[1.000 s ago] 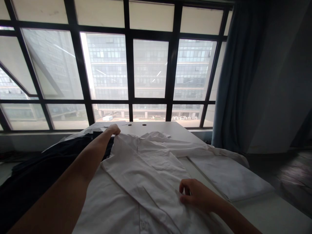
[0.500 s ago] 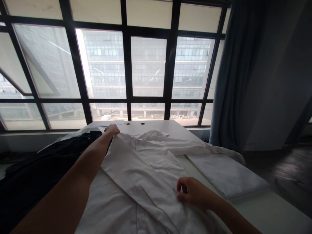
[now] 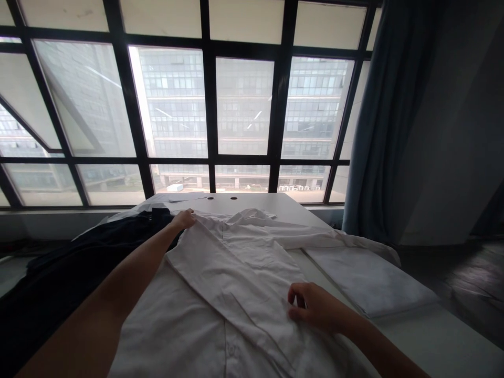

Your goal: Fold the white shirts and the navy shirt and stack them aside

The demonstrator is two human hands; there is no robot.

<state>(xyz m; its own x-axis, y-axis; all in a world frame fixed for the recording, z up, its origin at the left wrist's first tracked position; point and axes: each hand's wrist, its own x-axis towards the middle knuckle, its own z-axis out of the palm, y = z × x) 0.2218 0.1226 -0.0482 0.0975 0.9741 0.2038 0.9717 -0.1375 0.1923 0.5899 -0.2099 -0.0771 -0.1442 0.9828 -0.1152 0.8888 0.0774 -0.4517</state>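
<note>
**White shirt (image 3: 260, 273) partly arranged, one side turned in**

We see the shirt lying front up on the tabletop (image 3: 441, 341), between our two hands, with its collar (image 3: 252, 214) to the right of the left hand and beyond the right one. Our left hand (image 3: 186, 218) reaches out to the shoulder, its fingers closed; it seems to pinch the cloth there, though the fingertips are partly hidden. Our right hand (image 3: 309, 307) is loosely curled at the shirt's side, a small gap showing between thumb and fingers; we cannot tell whether it has hold of any fabric.

We judge the arranging to be roughly halfway. What looks like one sleeve (image 3: 208, 278) already lies slantwise over the front, running from below the left hand down to the near side of the right hand. The other sleeve (image 3: 334, 238) is not turned in: it stretches out beyond the right hand and to its right, over a folded white cloth (image 3: 378, 283). That sleeve appears left to deal with, as do the creases across the chest. To the left of our left hand lies a dark garment (image 3: 94, 249).
</note>
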